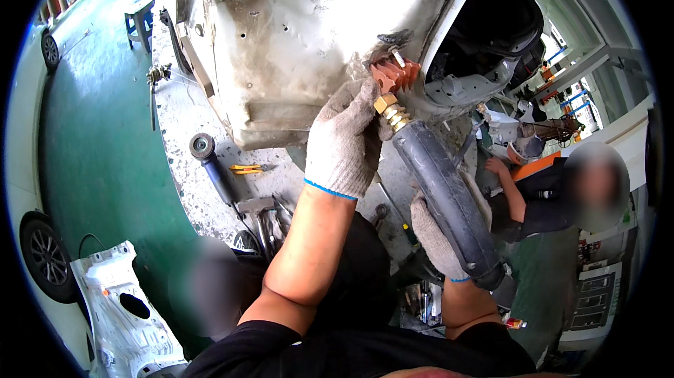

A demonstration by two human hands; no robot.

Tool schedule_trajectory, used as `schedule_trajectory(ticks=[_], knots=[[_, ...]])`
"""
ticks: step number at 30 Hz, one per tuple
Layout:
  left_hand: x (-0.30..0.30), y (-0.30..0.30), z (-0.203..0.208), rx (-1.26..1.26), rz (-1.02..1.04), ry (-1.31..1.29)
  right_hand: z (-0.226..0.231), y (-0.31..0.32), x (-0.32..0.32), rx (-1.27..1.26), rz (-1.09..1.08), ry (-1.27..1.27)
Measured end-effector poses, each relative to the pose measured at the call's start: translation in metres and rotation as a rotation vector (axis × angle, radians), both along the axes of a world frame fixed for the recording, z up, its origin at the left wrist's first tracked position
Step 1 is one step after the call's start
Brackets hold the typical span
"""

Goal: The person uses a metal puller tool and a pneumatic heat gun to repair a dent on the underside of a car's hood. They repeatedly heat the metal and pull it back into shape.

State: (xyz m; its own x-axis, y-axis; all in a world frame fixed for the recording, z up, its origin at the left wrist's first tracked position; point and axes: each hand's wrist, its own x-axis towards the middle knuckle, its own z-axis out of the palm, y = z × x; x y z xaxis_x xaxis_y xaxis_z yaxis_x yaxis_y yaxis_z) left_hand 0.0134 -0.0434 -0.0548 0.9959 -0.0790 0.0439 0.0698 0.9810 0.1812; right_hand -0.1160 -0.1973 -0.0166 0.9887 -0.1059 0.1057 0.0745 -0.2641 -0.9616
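Note:
A dark grey cylindrical hand tool (446,192) slants across the middle, with a threaded brass fitting (390,112) at its upper end. Beyond the fitting, a toothed orange-copper piece (397,77) rests at the lower edge of a dented white metal body panel (281,34), by a small metal stud. My left hand (344,140), in a knit work glove, is closed at the copper piece beside the brass fitting; its fingertips are partly hidden. Lower down, my gloved right hand (439,237) wraps the tool's grey body from beneath.
Below the panel, a speckled bench (189,188) holds an angle grinder (210,164), orange-handled pliers (247,168) and a hammer (260,213). One person sits at the right, another is low at the left. A loose white panel (119,308) stands beside a white car (21,167).

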Motion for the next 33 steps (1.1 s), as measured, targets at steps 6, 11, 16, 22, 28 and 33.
schedule_trajectory(ticks=[6, 11, 16, 22, 28, 33], knots=[[-0.001, -0.004, -0.001, -0.013, 0.004, 0.043, 0.002, -0.006, 0.005, -0.686, 0.113, -0.448], [0.001, -0.002, -0.001, 0.004, 0.010, 0.033, 0.002, -0.001, 0.004, -0.225, 0.064, -0.225], [0.000, -0.002, 0.001, 0.009, 0.007, 0.024, 0.003, -0.010, 0.001, -0.184, 0.093, -0.066], [-0.003, -0.002, -0.001, 0.064, 0.041, -0.019, -0.010, -0.023, 0.001, 0.225, 0.130, 0.025], [-0.019, 0.000, 0.013, 0.587, 0.373, -0.027, -0.050, -0.048, -0.024, 0.418, -0.152, 0.065], [-0.017, -0.002, 0.008, 0.864, 0.641, -0.184, -0.068, -0.074, -0.049, -0.474, -0.128, 0.105]])
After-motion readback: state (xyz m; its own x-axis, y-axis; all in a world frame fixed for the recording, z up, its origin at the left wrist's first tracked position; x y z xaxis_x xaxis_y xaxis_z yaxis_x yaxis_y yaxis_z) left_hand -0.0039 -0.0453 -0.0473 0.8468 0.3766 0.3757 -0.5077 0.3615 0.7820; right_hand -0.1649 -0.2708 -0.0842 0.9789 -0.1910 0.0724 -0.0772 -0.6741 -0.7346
